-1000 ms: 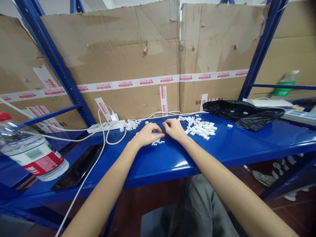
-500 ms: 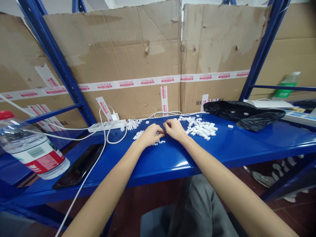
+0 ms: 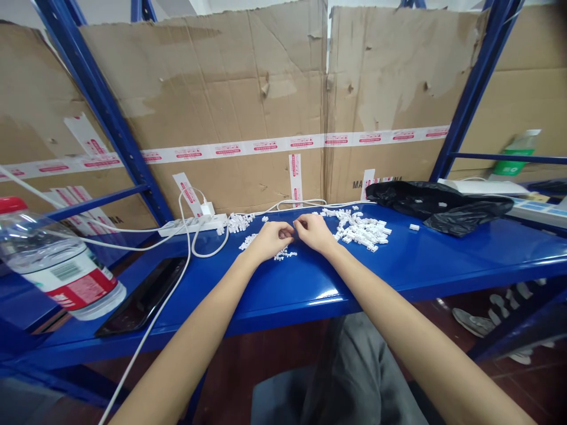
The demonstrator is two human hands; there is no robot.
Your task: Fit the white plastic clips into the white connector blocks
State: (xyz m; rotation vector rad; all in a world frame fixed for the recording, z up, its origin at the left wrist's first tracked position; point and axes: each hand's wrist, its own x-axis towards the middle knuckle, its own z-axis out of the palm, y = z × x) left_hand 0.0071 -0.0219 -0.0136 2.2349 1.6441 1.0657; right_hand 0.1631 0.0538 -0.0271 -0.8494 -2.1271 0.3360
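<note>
My left hand (image 3: 271,239) and my right hand (image 3: 313,231) meet fingertip to fingertip over the blue table (image 3: 292,295). Both have their fingers curled in a pinch, and whatever sits between them is too small or hidden to make out. Beside my right hand spreads a pile of small white plastic pieces (image 3: 365,231). Tiny white bits (image 3: 284,254) lie just under my left hand, with more white pieces (image 3: 247,241) at its left side. Farther back, another heap of white pieces (image 3: 240,222) rests near the power strip.
A white power strip (image 3: 177,227) with cables stands at the back left. A black phone-like slab (image 3: 142,298) and a large water bottle (image 3: 66,271) are at left. On the right lie a black plastic bag (image 3: 443,206) and one white piece (image 3: 414,227). Cardboard (image 3: 221,88) walls the back.
The fingers of my left hand have shifted slightly, showing more of the tiny white bits below. My right hand stays nearly in place.
</note>
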